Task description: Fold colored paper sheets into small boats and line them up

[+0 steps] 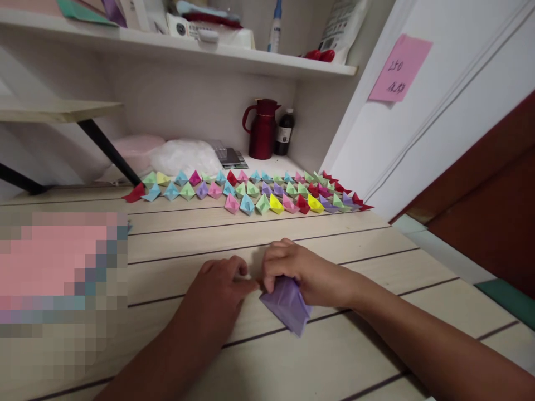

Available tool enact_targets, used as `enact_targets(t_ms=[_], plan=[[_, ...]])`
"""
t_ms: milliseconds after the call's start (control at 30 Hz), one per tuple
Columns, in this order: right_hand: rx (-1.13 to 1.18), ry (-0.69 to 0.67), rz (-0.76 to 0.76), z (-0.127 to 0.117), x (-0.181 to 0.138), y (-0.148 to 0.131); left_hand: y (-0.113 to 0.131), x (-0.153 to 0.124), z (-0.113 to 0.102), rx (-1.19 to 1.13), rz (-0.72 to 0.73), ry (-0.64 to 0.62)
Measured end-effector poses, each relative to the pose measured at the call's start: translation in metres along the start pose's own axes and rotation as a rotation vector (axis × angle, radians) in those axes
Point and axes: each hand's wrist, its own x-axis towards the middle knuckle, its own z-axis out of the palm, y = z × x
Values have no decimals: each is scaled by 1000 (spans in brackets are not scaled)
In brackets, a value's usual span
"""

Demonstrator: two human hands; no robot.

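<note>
A purple sheet of folded paper [287, 305] is held just above or against the table, one pointed end toward the front. My right hand [290, 267] grips its upper edge, with the fingers bent over it and the thumb pressing on the near face. Close by on the left, my left hand [225, 284] has curled fingers and a thumb stretched toward the paper's left corner. A gap shows between that thumb and the index finger. Whether the thumb tip touches the paper, I cannot tell. Part of the paper is hidden behind my right fingers.
Several small folded paper boats [262, 204] in many colours stand in rows along the back of the slatted table [184, 334]. Behind them are a dark red jug [262, 131], a dark bottle [285, 133] and a white plastic bag [186, 157]. A blurred pink patch [45, 256] lies left.
</note>
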Motion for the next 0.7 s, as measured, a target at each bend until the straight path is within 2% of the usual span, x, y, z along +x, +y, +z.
enact_targets(t_ms=[67, 167, 233, 300, 467, 700], plan=[[-11, 82, 57, 9, 4, 2, -2, 1, -6, -11, -90, 0], [11, 282, 200, 24, 12, 8, -14, 2, -15, -95, -227, 125], [2, 398, 311, 30, 17, 12, -22, 2, -18, -135, -296, 157], [-37, 390, 344, 32, 20, 16, -25, 2, -17, -148, -300, 154], [-102, 296, 320, 29, 16, 18, -17, 0, -8, -60, -119, 93], [-95, 182, 324, 22, 11, 14, -20, 0, 0, 104, 10, 65]])
